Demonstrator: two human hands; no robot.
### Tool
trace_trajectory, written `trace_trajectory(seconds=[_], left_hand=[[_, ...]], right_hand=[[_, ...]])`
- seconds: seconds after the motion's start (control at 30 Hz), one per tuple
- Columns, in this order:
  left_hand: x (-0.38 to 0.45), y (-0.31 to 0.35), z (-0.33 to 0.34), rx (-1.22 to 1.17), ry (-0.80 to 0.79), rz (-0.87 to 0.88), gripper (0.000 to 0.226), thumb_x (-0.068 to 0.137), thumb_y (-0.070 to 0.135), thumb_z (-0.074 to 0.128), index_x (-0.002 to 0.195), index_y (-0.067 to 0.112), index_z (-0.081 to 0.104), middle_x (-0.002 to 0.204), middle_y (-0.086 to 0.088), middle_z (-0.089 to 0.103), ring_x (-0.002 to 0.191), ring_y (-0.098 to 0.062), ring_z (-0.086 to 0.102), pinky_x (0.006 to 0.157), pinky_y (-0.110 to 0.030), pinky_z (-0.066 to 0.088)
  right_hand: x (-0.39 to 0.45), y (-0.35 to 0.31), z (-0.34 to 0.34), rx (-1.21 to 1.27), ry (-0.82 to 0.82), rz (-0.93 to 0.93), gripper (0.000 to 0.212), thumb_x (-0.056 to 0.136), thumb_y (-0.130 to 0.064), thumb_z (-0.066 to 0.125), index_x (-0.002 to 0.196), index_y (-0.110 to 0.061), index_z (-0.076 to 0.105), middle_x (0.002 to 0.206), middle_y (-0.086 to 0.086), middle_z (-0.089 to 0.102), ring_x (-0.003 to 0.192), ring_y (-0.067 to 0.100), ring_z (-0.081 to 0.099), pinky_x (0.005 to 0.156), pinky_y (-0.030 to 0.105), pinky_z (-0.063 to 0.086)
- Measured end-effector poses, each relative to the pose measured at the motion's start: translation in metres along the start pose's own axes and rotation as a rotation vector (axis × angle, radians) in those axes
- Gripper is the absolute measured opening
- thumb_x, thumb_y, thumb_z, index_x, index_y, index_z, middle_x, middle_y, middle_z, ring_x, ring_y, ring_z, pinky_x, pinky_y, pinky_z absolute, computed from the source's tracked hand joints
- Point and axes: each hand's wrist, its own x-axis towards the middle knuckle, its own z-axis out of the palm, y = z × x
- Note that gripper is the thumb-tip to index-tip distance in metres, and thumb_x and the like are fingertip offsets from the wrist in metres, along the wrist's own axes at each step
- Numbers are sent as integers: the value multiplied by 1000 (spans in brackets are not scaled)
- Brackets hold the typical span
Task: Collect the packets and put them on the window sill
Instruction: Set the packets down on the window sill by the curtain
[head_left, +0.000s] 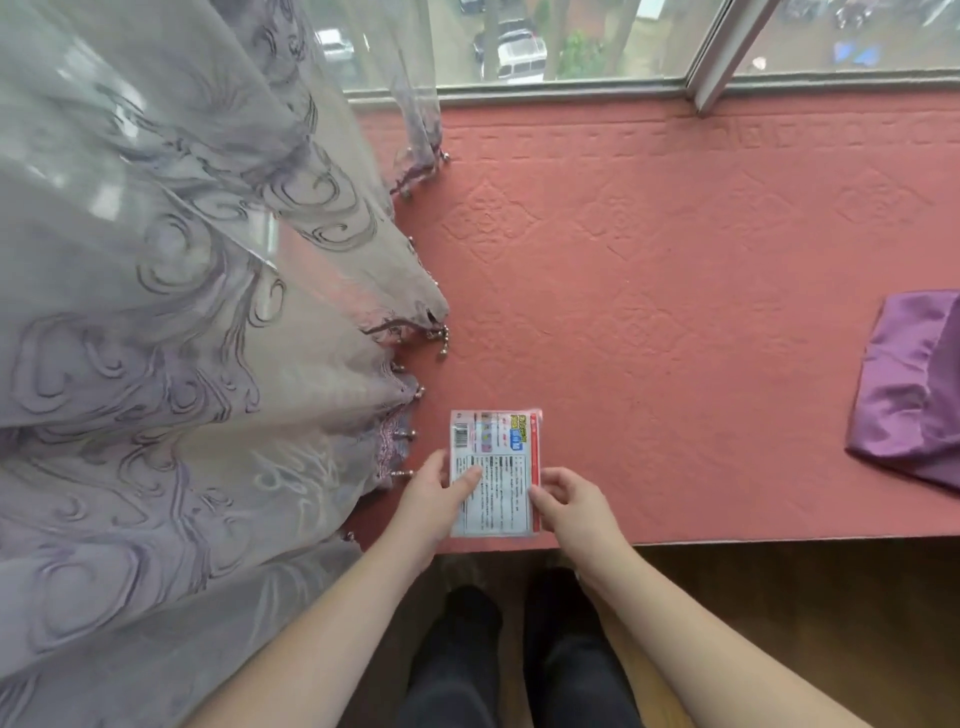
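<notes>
Both hands are gripping the packets (496, 470) at the near edge of the window sill (675, 312). The left hand (431, 493) is closing on the left side of the stack, thumb lying across the printed face and the other fingers hidden beneath or behind. The right hand (569, 506) is pinching the right edge, fingers curled. Whether one packet or several are being held cannot be told for certain; the edges suggest a thin stack, printed side up, barcode toward the far left corner.

The packets are lying over the pink embossed covering of the sill, their near end just at its front edge. Contact with the surface appears likely, though it is not confirmed from this angle.

A sheer patterned curtain (182, 312) is hanging just beside the left hand, its beaded hem close to the stack. A folded purple cloth (914, 384) is sitting well apart at the right.

Judgement: the placing step is under way and the task looks close to completion. To do it well, the stack should be slid farther from the front edge before release, kept square, and both hands let go together. The beaded hem is the main snagging risk on the left.
</notes>
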Motion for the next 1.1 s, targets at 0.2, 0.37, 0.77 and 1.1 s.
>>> trace_trajectory(seconds=[0.2, 0.37, 0.77, 1.1], left_hand=[[41, -30, 7, 174, 134, -42, 14, 102, 23, 49, 109, 22, 61, 107, 2, 71, 92, -12, 70, 76, -35, 61], [63, -49, 15, 229, 228, -28, 18, 98, 10, 53, 94, 20, 68, 100, -7, 76, 83, -16, 74, 81, -40, 62], [70, -70, 27, 406, 368, -32, 12, 95, 13, 58, 105, 12, 64, 84, 7, 62, 81, -14, 60, 66, -22, 40], [76, -77, 35, 445, 424, -19, 10, 94, 20, 61, 99, 14, 65, 95, 1, 64, 82, -14, 59, 64, -20, 40]], right_hand=[[48, 31, 7, -162, 88, 31, 15, 96, -18, 57, 108, -22, 65, 97, -7, 72, 87, 8, 70, 80, 36, 60], [78, 50, 9, -290, 189, 40, 28, 92, -18, 60, 119, -16, 67, 108, -2, 72, 94, 11, 63, 84, 27, 50], [87, 88, 15, -329, 201, 126, 7, 88, -24, 68, 93, -25, 63, 83, -11, 65, 79, 8, 64, 70, 29, 55], [89, 89, 14, -383, 206, 99, 8, 90, -25, 67, 96, -24, 62, 87, -8, 65, 81, 10, 64, 67, 28, 53]])
